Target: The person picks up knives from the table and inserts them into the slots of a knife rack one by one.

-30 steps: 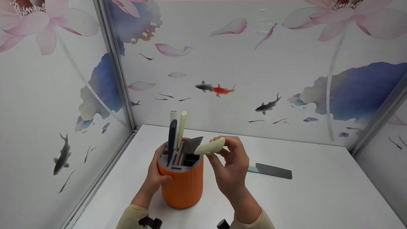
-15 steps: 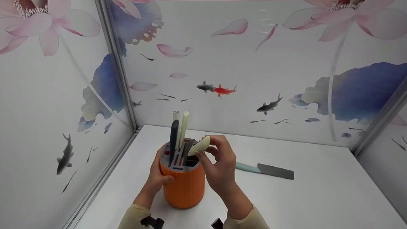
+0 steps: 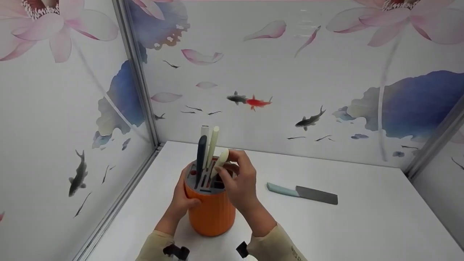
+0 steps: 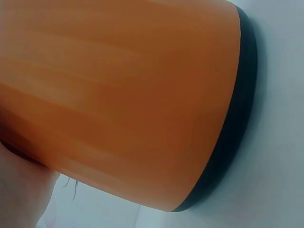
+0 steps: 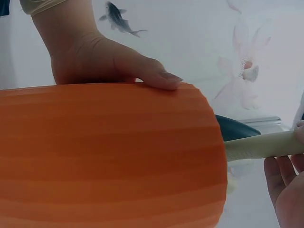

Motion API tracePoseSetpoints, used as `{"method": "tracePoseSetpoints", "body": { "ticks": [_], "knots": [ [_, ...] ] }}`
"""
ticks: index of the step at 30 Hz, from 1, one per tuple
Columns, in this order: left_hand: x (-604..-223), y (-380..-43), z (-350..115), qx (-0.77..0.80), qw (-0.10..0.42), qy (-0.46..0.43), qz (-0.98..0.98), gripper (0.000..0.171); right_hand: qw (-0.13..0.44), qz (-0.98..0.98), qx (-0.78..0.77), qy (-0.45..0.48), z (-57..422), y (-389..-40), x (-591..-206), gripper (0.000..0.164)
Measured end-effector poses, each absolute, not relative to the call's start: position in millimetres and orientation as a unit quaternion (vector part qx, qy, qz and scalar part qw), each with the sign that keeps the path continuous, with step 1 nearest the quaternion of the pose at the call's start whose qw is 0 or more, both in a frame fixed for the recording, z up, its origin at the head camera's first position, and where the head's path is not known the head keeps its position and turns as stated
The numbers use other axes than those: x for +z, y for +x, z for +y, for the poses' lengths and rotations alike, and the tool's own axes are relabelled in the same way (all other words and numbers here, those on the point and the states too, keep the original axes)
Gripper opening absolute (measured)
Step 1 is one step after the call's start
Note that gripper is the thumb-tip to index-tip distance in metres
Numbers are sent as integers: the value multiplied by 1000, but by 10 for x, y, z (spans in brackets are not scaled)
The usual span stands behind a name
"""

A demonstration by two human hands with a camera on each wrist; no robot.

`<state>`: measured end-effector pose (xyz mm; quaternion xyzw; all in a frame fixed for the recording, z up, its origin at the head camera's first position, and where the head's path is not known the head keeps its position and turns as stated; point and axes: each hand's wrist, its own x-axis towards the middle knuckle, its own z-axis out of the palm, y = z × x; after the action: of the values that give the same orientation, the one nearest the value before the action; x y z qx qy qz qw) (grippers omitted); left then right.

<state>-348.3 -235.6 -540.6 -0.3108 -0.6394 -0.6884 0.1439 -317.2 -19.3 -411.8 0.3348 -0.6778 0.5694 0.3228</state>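
An orange knife block with a grey slotted top stands on the white table. My left hand holds it round its left side, the thumb lying along the orange wall. At the top, my right hand pinches the pale green handle of a knife. That handle is steeply tilted over the slots, and its blade is out of sight. A dark-handled knife, another pale green handle and a white handle stick up from the block's rear left.
To the right of the block a cleaver with a light blue-green handle lies flat on the table. White panels printed with lotus and fish enclose the table at the back and sides.
The pale green knife has swung from nearly level to steep and moved left over the block. Its blade, visible earlier, has gone from sight. The left hand still holds the block.
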Motion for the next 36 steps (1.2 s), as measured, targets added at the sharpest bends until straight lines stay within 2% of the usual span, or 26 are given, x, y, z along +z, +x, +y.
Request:
{"method": "tracePoseSetpoints", "body": {
  "ticks": [5, 10, 18, 29, 36],
  "knots": [
    [-5405, -3479, -2349, -686, 146, -310, -642, 110, 286, -688, 588, 313, -248, -3235, -4220, 35],
    [-5412, -3501, -2345, -685, 148, -312, -642, 109, 274, -692, 597, 298, -261, -3287, -4240, 35],
    [-5424, -3513, -2355, -683, 155, -320, -638, 109, 239, -739, 571, 266, -231, -3326, -4383, 51],
    [-5407, -3513, -2323, -684, 156, -318, -637, 110, 314, -737, 541, 256, 4, -3285, -4617, 45],
    [-5423, -3503, -2350, -689, 153, -320, -632, 107, 350, -734, 522, 259, 198, -3293, -4825, 47]
  ]
}}
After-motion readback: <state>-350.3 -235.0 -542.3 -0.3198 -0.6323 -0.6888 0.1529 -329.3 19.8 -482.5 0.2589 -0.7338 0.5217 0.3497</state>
